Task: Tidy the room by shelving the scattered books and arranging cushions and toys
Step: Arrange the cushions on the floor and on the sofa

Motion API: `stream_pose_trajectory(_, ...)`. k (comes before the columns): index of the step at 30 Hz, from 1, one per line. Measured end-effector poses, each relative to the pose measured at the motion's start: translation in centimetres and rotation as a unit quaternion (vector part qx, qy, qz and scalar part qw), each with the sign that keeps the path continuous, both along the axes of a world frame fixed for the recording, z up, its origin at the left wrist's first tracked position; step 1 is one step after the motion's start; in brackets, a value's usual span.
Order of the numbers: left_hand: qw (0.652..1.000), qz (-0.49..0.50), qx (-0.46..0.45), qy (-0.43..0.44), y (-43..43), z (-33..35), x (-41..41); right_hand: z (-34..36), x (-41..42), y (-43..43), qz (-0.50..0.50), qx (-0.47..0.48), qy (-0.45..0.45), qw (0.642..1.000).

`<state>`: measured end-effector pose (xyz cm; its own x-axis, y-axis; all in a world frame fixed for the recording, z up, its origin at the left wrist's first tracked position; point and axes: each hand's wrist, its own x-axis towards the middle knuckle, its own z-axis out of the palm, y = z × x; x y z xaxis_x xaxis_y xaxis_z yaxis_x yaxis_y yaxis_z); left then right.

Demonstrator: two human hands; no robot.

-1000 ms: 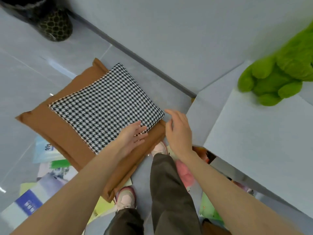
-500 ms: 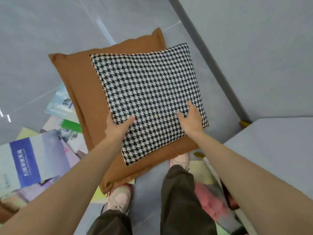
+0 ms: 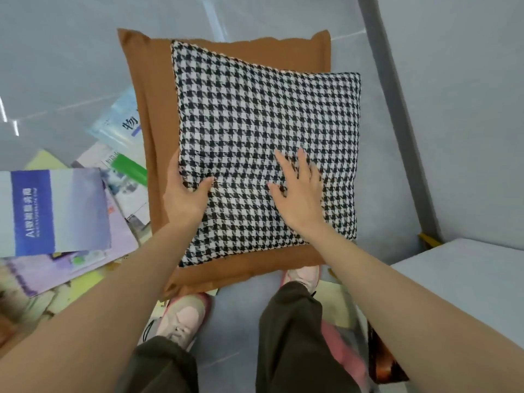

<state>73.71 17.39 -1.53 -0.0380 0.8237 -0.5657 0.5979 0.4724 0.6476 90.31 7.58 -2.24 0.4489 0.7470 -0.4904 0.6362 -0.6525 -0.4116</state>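
Observation:
A black-and-white houndstooth cushion [image 3: 263,117] lies on top of a larger brown cushion [image 3: 153,114] on the grey floor. My left hand [image 3: 184,197] grips the houndstooth cushion's left edge, thumb on top and fingers hidden beneath. My right hand [image 3: 300,194] lies flat on the same cushion near its lower middle, fingers spread and straight. Scattered books [image 3: 56,211] lie on the floor to the left, partly under the brown cushion.
A grey wall with a dark baseboard [image 3: 402,123] runs along the right. A pale grey surface [image 3: 465,282] juts in at lower right. My pink shoes [image 3: 184,319] stand just below the cushions, with a pink toy [image 3: 343,353] beside my right leg.
The view swung down and left, and the green plush toy left the frame. My left hand took hold of the cushion's left edge and my right hand spread flat on it.

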Motion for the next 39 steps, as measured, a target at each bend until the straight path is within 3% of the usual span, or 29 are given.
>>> stream_pose_trajectory(3, 0.996, 0.007, -0.078, -0.036, 1.1, -1.1, -4.5, 0.5, -2.5, 2.8, 0.076, 0.012, -0.005, 0.997)
stream_pose_trajectory(7, 0.978, -0.033, -0.189, 0.082, 1.9, -3.3, -8.1, 0.0, -5.7, 7.1, 0.190, 0.096, -0.054, 0.976)
stream_pose_trajectory(10, 0.967, -0.029, -0.244, 0.065, 1.8, -4.7, -8.5, -0.4, -7.7, 10.7, 0.283, 0.113, -0.057, 0.951)
stream_pose_trajectory(12, 0.968, -0.035, -0.248, 0.016, 1.6, -6.2, -9.1, -1.1, -9.3, 13.4, 0.389, 0.092, -0.094, 0.912)
stream_pose_trajectory(16, 0.960, -0.067, -0.268, -0.033, 1.8, -8.7, -10.9, -3.9, -13.1, 18.0, 0.593, -0.033, -0.220, 0.774)
stream_pose_trajectory(19, 0.949, -0.096, -0.296, -0.053, 1.7, -10.1, -12.2, -5.8, -15.4, 19.1, 0.637, -0.123, -0.300, 0.699)
stream_pose_trajectory(22, 0.950, -0.058, -0.296, -0.085, 1.1, -11.1, -12.3, -7.3, -17.0, 19.0, 0.669, -0.189, -0.364, 0.620)
stream_pose_trajectory(24, 0.956, -0.030, -0.269, -0.109, 0.7, -11.3, -12.0, -8.5, -17.5, 18.7, 0.680, -0.196, -0.384, 0.593)
stream_pose_trajectory(28, 0.959, -0.032, -0.231, -0.161, -1.1, -9.7, -9.2, -9.1, -16.7, 18.1, 0.667, -0.215, -0.386, 0.600)
stream_pose_trajectory(32, 0.964, -0.067, -0.189, -0.175, -4.0, -8.4, -2.7, -8.9, -10.6, 15.1, 0.631, -0.233, -0.421, 0.609)
stream_pose_trajectory(39, 0.966, -0.153, -0.163, -0.128, -7.4, -10.1, 12.7, -5.6, 4.8, 11.3, 0.557, -0.241, -0.366, 0.705)
